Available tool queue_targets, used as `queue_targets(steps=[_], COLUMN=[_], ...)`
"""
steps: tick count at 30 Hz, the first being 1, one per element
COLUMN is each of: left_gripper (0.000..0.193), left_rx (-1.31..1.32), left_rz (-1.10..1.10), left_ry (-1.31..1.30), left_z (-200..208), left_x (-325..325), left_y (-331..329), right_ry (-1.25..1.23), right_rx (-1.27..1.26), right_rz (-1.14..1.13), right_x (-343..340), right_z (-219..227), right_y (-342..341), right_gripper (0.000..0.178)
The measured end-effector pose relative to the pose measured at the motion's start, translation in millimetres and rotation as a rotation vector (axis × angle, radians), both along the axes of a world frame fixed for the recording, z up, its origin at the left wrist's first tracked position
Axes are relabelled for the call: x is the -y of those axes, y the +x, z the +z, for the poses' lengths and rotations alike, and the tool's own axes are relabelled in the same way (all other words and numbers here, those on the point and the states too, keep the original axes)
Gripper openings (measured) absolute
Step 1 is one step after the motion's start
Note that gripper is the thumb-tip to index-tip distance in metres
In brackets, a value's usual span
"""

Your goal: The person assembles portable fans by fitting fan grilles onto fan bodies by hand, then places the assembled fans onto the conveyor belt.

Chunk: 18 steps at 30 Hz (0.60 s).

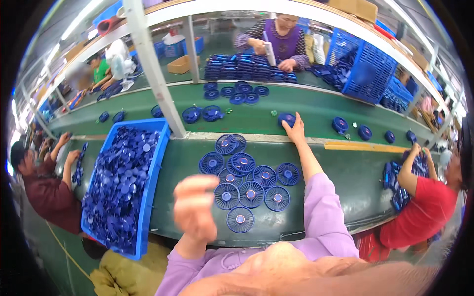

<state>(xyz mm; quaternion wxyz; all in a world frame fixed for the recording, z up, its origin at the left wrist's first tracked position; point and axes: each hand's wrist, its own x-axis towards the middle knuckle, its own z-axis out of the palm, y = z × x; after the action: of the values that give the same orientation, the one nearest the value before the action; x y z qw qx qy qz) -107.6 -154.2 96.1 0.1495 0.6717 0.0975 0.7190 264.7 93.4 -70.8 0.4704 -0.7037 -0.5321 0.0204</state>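
Note:
My right arm reaches across to the green conveyor belt, where my right hand has its thumb and fingers round a round blue fan housing. Smeared by motion, my left hand is raised left of a cluster of blue fan grilles; whether its fingers hold anything cannot be made out. Several of these round slotted grilles lie on the dark green bench before me, some overlapping, each with a pale ring at its centre. One grille lies nearest to me.
A blue tray heaped with small blue plastic pieces stands to my left, beside a white post. More round blue parts dot the belt. Across it, a person in a purple apron works behind stacked blue parts. Co-workers sit on both sides.

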Motion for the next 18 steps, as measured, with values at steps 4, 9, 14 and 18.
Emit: queue_targets(steps=[4,9,14,18], left_gripper=[0.020,0.040,0.035,0.030], left_rx=[0.452,0.128,0.040,-0.065], left_rz=[-0.420,-1.061,-1.126,-1.119], left_ry=[0.097,-0.375,-0.540,-0.641], left_z=[33,76,90,100], left_x=[61,70,79,81], left_y=[14,21,42,60], right_ry=[0.148,0.064,0.066,0.069], right_rx=[0.222,0.305,0.318,0.339], right_rz=[0.113,0.171,0.140,0.112], right_x=[32,74,74,72], right_z=[-24,-33,-26,-25], right_y=[10,2,-12,-14], right_gripper=[0.062,0.046,0.042,0.041])
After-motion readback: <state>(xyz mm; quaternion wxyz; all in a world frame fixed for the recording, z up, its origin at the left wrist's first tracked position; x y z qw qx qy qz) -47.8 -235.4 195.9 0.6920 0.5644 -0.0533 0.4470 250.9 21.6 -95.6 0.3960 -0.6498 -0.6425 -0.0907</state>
